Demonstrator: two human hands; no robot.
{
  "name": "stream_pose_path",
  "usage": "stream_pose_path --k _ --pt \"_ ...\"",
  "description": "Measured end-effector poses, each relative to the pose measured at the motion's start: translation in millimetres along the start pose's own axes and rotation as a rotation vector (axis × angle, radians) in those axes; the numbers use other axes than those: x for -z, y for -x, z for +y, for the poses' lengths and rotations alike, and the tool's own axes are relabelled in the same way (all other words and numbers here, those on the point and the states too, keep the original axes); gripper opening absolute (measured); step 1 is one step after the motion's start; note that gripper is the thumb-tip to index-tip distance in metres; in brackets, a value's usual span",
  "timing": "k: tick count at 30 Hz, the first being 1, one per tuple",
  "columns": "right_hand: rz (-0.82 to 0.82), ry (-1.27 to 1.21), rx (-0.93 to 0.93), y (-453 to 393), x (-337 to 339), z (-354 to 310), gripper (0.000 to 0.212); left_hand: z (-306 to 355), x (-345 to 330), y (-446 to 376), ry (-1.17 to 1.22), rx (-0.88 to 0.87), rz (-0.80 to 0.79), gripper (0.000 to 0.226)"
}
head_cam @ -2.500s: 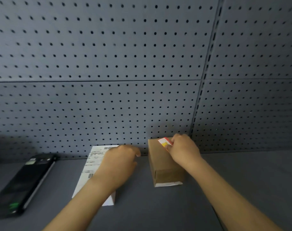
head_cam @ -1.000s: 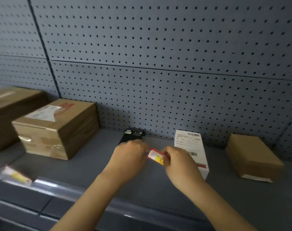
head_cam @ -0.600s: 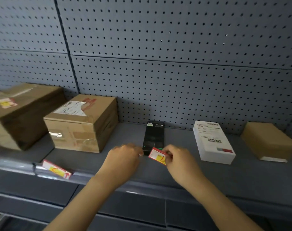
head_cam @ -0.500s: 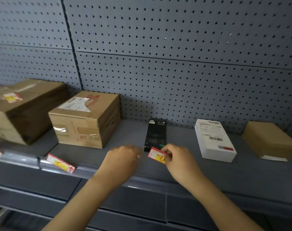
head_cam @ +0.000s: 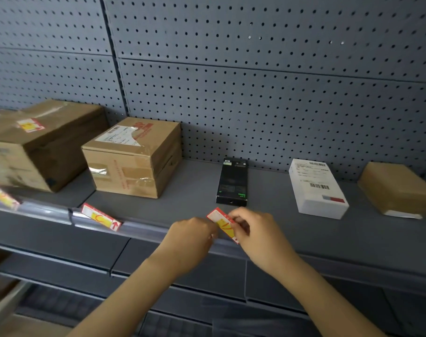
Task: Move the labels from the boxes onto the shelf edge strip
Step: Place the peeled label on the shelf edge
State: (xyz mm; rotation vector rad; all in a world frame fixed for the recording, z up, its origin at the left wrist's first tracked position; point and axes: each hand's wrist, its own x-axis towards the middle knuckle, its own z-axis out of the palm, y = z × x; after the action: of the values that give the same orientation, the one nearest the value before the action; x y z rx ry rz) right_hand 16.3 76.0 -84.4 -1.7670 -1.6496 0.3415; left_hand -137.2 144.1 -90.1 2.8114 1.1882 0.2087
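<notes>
Five boxes sit along the grey shelf, all closed, so their contents cannot be seen. At far left a large cardboard box carries a red-and-yellow sticker on its top. Beside it stands a taped carton with a white shipping slip on its lid. Toward the middle lies a slim black box, then a white box printed with barcodes, and at far right a small brown box with nothing stuck on its top.

The label in hand, red-bordered with a yellow mark, is held right at the shelf's front edge, just in front of the black box. The right hand pinches its right end between thumb and curled fingers. The left hand is curled at the label's left end, fingertips touching it; whether it truly grips cannot be told. The label's lower edge meets the clear shelf edge strip, tilted rather than flat against it.

Two labels already sit in the strip to the left: one below the taped carton, another, blurred, at the frame's left border. Between the nearer of these and the hands the strip is bare. The strip also runs bare to the right of the hands. Shelf surface in front of the white and brown boxes lies open. Behind everything rises a perforated back panel.
</notes>
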Motion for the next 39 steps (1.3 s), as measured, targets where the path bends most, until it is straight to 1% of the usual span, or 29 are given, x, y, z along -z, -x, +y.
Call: stream_pose_path --k 3,7,9,13,17,20,24,26,28,30,34,39 --pt "-0.006 0.034 -0.002 3 -7 1 0.010 -5 -7 0 0.006 -0.063 0.024 0.024" --pt "0.025 0.059 -0.022 4 -8 2 0.011 -7 -15 5 0.051 -0.189 0.056 0.036" --pt "0.044 0.065 -0.030 4 -9 4 0.013 -7 -15 6 0.024 -0.211 0.049 0.037" --pt "0.061 0.071 -0.053 6 -14 2 0.015 -11 -15 3 0.042 -0.203 0.051 0.032" --pt "0.082 0.084 -0.045 6 -19 1 0.014 -11 -15 3 0.013 -0.216 0.007 0.029" --pt "0.072 0.140 -0.014 7 -22 -2 0.013 -14 -15 5 0.009 -0.213 -0.018 0.025" --pt "0.108 0.158 0.055 4 -19 -6 0.013 -17 -14 8 0.074 -0.222 -0.044 0.029" --pt "0.067 0.198 0.052 3 -19 -6 0.014 -18 -14 9 0.087 -0.230 -0.051 0.029" --pt "-0.010 0.277 0.024 6 -21 -6 0.017 -19 -13 9 0.100 -0.231 -0.056 0.031" --pt "-0.043 0.320 -0.005 8 -23 -7 0.018 -20 -14 10 0.106 -0.231 -0.062 0.032" --pt "-0.060 0.356 -0.033 10 -25 -14 0.019 -24 -12 15 0.117 -0.257 -0.041 0.034" --pt "-0.034 0.372 -0.045 9 -23 -25 0.032 -37 1 24 0.086 -0.239 -0.022 0.033"
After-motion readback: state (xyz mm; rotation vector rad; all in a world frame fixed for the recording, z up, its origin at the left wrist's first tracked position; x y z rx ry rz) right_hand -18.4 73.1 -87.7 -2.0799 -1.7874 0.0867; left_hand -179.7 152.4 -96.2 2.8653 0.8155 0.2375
